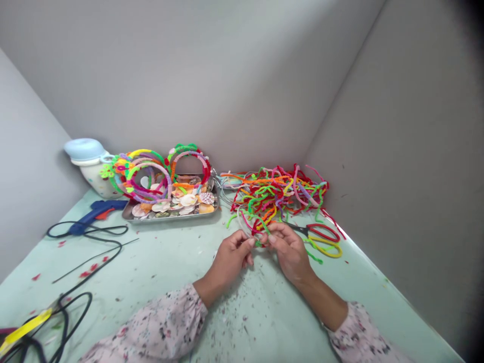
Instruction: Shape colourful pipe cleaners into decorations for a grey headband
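Observation:
My left hand (232, 257) and my right hand (289, 249) meet above the middle of the table, fingertips pinched close together. Between them is a small piece of green and red pipe cleaner (258, 243), which both hands hold. A green strand rises by my right fingers, and a thin pale hoop (242, 222) stands just behind the fingertips. Where the hoop ends is hidden by the fingers. Just beyond my hands lies a tangled heap of coloured pipe cleaners (280, 189). Scissors (323, 239) with red and yellow handles rest beside my right hand.
A metal tray (172, 219) of seashells (188, 200) carries several fuzzy colourful headbands (149, 176). Left of it are a blue glue gun (91, 216), a white cup with a blue lid (85, 149) and looping black cable (120, 252). Grey panels enclose the green tabletop (151, 272).

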A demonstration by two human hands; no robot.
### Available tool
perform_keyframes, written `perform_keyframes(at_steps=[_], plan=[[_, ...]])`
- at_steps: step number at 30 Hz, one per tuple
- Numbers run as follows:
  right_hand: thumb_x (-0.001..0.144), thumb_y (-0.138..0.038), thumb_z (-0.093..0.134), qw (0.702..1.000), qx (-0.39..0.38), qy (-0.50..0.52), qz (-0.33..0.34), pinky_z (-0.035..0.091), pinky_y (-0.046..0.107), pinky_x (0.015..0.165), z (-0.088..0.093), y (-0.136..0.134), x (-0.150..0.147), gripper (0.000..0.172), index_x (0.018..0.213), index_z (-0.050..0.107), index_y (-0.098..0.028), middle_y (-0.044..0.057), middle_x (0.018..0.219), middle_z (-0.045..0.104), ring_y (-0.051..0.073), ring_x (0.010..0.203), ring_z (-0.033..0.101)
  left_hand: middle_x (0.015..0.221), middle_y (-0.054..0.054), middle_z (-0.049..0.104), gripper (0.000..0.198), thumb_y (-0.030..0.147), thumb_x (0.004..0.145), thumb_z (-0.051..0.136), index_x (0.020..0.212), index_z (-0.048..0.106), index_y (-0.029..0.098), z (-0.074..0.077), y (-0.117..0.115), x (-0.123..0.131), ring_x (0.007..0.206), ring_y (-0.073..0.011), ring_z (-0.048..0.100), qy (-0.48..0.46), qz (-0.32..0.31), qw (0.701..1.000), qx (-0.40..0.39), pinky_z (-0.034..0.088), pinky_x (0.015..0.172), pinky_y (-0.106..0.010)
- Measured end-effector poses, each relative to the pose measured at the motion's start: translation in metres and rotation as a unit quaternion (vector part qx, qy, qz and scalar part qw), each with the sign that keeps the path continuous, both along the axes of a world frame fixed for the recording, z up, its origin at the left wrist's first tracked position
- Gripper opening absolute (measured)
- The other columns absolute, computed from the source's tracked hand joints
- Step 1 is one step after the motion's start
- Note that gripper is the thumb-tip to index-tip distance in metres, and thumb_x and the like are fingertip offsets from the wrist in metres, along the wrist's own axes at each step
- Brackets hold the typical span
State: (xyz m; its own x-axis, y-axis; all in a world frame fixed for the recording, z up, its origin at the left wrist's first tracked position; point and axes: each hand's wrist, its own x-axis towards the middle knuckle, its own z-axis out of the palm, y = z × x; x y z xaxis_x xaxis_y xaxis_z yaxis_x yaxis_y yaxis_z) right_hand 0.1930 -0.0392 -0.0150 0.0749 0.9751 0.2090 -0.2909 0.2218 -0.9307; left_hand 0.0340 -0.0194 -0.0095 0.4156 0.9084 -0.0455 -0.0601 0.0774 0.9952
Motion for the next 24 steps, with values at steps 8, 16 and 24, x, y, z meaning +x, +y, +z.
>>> perform_keyframes(at_steps=[8,16,24], plan=[[0.077,-0.034,0.067,0.999,-0.018,-0.001,-0.029,0.043,0.026,0.059,0.005,0.001,-0.001,0.029,0.102,0.063,-0.021,0.0,0.07,0.065,0.013,0.061,0.055,0.05,0.004,0.054,0.027,0.043,0.084,0.053,0.076,0.048,0.018,-0.001,0.001,0.0,0.043,-0.008,0.041,0.002,-0.002,1.0,-0.001,0.031,0.046,-0.02],[0.075,-0.031,0.067,0.99,-0.08,0.084,-0.081,0.036,0.021,0.046,0.011,0.009,0.0,0.03,0.101,0.056,-0.023,-0.004,0.065,0.057,0.01,0.051,0.047,0.051,0.004,0.051,0.025,0.04,0.082,0.056,0.079,0.055,0.016,0.002,-0.002,0.001,0.044,-0.0073,0.041,0.012,-0.01,1.0,-0.01,0.029,0.045,-0.019],[0.081,-0.031,0.063,0.996,-0.008,-0.048,-0.076,0.05,0.031,0.076,0.007,0.002,0.0,0.042,0.121,0.052,-0.027,0.005,0.108,0.065,0.018,0.093,0.061,0.05,0.004,0.052,0.026,0.041,0.082,0.057,0.074,0.051,0.016,0.001,0.0,0.0,0.044,-0.0072,0.04,-0.005,-0.001,1.0,-0.017,0.031,0.047,-0.019]])
